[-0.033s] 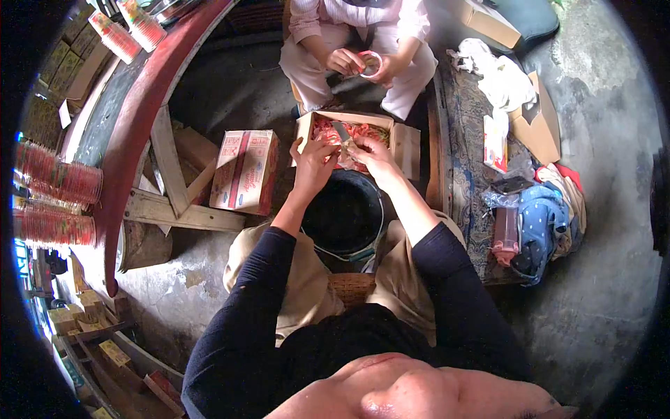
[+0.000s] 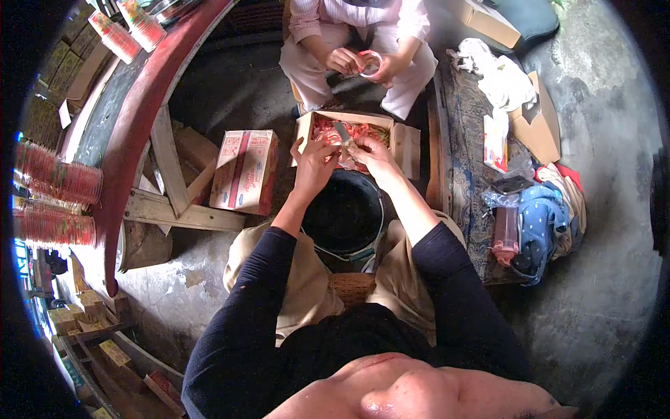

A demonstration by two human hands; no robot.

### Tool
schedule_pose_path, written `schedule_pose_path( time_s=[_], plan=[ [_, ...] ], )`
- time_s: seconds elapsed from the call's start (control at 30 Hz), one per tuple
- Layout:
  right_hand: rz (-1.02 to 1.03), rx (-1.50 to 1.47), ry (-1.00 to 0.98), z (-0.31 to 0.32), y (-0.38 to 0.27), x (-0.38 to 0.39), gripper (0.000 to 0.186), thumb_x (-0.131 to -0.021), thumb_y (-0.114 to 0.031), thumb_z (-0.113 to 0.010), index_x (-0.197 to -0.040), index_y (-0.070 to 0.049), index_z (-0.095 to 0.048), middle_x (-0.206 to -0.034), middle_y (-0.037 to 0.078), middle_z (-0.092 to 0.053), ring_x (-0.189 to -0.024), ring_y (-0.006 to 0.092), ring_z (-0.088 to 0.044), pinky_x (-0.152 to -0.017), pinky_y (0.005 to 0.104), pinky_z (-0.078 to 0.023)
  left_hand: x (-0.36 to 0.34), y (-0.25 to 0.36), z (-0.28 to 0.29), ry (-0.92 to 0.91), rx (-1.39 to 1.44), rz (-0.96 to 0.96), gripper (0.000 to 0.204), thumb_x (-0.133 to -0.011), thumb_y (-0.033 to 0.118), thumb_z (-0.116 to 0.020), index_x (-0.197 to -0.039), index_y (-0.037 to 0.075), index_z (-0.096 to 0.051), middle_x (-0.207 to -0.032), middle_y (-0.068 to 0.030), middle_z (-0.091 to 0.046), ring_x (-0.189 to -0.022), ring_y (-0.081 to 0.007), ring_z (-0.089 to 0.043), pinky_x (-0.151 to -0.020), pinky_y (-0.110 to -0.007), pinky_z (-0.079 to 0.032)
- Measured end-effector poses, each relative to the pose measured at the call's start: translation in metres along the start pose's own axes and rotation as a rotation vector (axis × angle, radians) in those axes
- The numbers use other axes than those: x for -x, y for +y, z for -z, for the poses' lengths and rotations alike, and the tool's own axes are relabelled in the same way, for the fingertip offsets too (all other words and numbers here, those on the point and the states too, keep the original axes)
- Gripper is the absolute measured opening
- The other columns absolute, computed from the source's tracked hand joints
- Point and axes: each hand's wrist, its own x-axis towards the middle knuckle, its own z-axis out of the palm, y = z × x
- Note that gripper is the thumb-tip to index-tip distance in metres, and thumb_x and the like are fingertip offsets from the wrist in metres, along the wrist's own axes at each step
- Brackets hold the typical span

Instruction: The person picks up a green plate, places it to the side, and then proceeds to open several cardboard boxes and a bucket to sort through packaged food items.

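My left hand [image 2: 316, 166] and my right hand [image 2: 375, 162] meet over the near edge of an open cardboard box [image 2: 349, 115] holding red and pink pieces [image 2: 363, 131] with some green. A short knife with a grey blade [image 2: 341, 130] points away from me, its handle in my right hand's closed fingers. My left fingers are pinched together just left of it; whatever they hold is too small to make out. Below my hands, between my knees, stands a black bucket [image 2: 343, 213] with a wire handle. Its inside looks dark.
A closed carton [image 2: 241, 171] stands left, beside a red-edged table [image 2: 132, 133] with stacked red cups [image 2: 59, 174]. Opposite sits a person holding a clear, red-rimmed cup [image 2: 371, 64]. On the right, a patterned bench [image 2: 469, 188] carries a bottle [image 2: 505, 230], a blue dotted cloth [image 2: 543, 216] and boxes.
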Motion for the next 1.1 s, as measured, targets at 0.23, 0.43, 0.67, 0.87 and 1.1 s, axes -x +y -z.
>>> schedule_pose_path(
  time_s=[0.23, 0.43, 0.67, 0.87, 1.1],
  plan=[
    [0.029, 0.065, -0.061, -0.001, -0.005, 0.002, 0.019, -0.092, -0.017, -0.056, -0.104, -0.002, -0.061, -0.09, 0.006, -0.064, -0.08, 0.0104, -0.057, -0.073, 0.0261, -0.045, 0.001, 0.001, -0.005, 0.016, 0.01, -0.036, 0.012, -0.077, 0.014, -0.066, -0.088, 0.01, -0.07, -0.083, -0.0044, -0.064, -0.087, -0.0213, -0.06, -0.097, -0.047, -0.026],
    [0.178, 0.597, 0.036, -0.005, -0.011, 0.003, 0.017, -0.091, -0.013, -0.055, -0.101, 0.0, -0.058, -0.09, 0.006, -0.063, -0.083, 0.0116, -0.055, -0.074, 0.0264, -0.043, 0.003, 0.002, -0.01, -0.037, 0.006, 0.005, 0.012, -0.078, 0.015, -0.065, -0.088, 0.01, -0.07, -0.078, -0.0062, -0.063, -0.081, -0.0232, -0.06, -0.094, -0.046, -0.029],
    [0.209, 0.46, 0.0, -0.016, -0.011, 0.012, 0.017, -0.088, -0.014, -0.058, -0.096, 0.0, -0.059, -0.084, 0.013, -0.062, -0.083, 0.0208, -0.059, -0.079, 0.037, -0.044, -0.002, -0.026, -0.011, -0.01, 0.049, 0.2, 0.014, -0.082, 0.021, -0.064, -0.09, 0.01, -0.07, -0.078, -0.0063, -0.067, -0.075, -0.0237, -0.063, -0.092, -0.044, -0.031],
    [0.374, 0.867, 0.363, 0.021, -0.009, -0.001, 0.023, -0.082, -0.008, -0.059, -0.104, 0.0, -0.06, -0.104, 0.021, -0.063, -0.1, 0.0344, -0.06, -0.084, 0.0389, -0.046, -0.002, -0.016, -0.01, -0.037, 0.24, 0.225, 0.019, -0.078, 0.019, -0.069, -0.091, 0.006, -0.07, -0.081, -0.0093, -0.069, -0.079, -0.0228, -0.064, -0.087, -0.037, -0.042],
    [0.546, 0.864, 0.386, -0.001, -0.005, 0.002, 0.021, -0.079, -0.004, -0.063, -0.1, -0.004, -0.06, -0.1, 0.019, -0.056, -0.094, 0.0366, -0.056, -0.083, 0.0428, -0.045, -0.004, -0.014, -0.008, -0.068, 0.347, 0.247, 0.019, -0.077, 0.015, -0.069, -0.094, 0.006, -0.068, -0.081, -0.0071, -0.069, -0.076, -0.0213, -0.065, -0.09, -0.038, -0.041]
  ],
)
